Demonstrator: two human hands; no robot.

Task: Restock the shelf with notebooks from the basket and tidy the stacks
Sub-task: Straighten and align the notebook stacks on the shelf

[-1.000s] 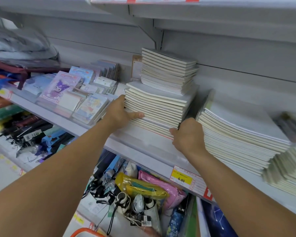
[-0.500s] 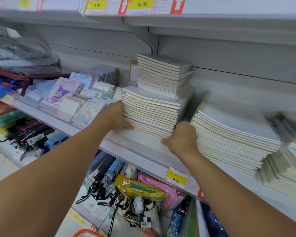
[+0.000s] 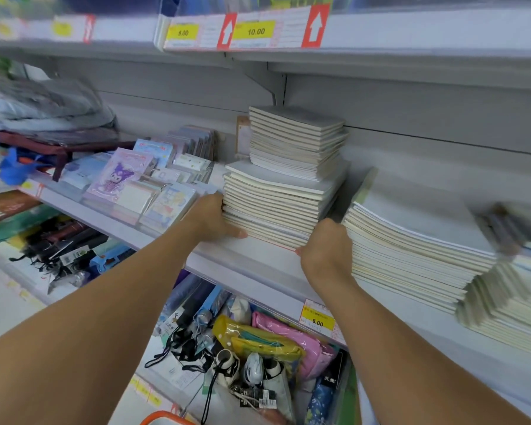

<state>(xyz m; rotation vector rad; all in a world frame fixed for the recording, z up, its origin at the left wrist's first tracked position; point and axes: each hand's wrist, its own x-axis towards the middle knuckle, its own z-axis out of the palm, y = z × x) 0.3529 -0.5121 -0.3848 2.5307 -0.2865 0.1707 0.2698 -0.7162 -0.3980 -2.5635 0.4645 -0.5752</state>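
Observation:
A tall stack of large cream notebooks stands on the white shelf, with a smaller notebook stack on top. My left hand holds the stack's lower left side, thumb stretched along the front bottom edge and fingers hidden behind. At the lower right front corner my right hand grips with curled fingers tucked into the gap beside a second, leaning stack. The basket's orange rim shows at the bottom edge.
Cartoon sticker and notepad packs fill the shelf to the left. More notebooks, blurred, lie far right. Umbrellas and pouches sit on the shelf below. An upper shelf edge with price tags hangs overhead.
Both hands stay on the same stack. My left thumb has slid down to the stack's base. The view has tilted up, bringing the upper shelf's price tags into sight.

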